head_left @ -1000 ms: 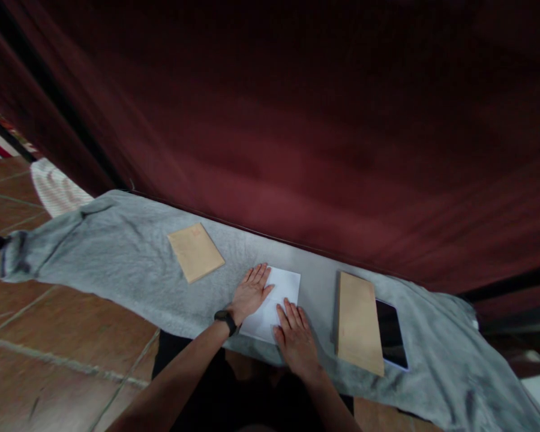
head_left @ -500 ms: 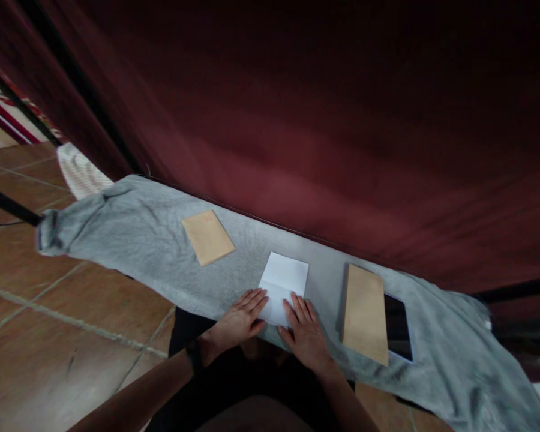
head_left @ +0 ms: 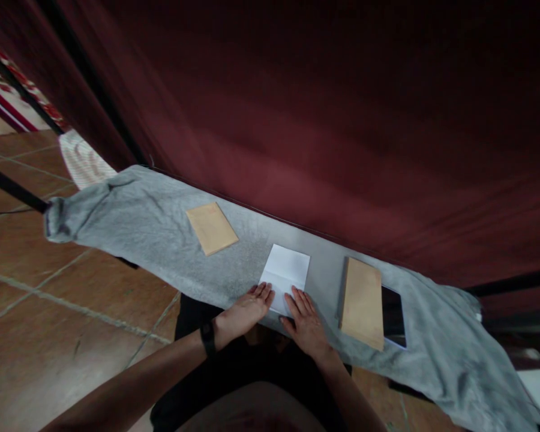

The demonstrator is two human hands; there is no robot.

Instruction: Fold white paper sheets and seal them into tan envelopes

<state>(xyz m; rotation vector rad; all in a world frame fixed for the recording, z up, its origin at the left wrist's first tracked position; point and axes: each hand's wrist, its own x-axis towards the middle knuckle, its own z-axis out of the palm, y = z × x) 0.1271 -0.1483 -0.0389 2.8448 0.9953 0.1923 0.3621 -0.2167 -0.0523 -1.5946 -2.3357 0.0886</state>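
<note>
A white sheet of paper (head_left: 286,262) with a crease across its middle lies on the grey cloth in front of me. My left hand (head_left: 250,307) rests on the near left part of the sheet, fingers close together and extended, the thumb tucked out of sight. On the near right part, my right hand (head_left: 308,325) lies flat with its fingers stretched out. Neither hand grips anything. To the left sits a brown paper envelope (head_left: 212,228). A thicker stack of brown envelopes (head_left: 362,303) lies to the right, partly covering a dark-screened tablet or phone (head_left: 393,317).
The grey cloth (head_left: 148,210) covers a long narrow table that runs slantwise. Behind it hangs a dark red curtain (head_left: 274,162). Black frame bars (head_left: 13,186) stand at the left, over a brown tiled floor (head_left: 40,324).
My left hand has shifted slightly right on the paper, and its thumb no longer shows. My right hand stays about where it was. The camera view has shifted a little.
</note>
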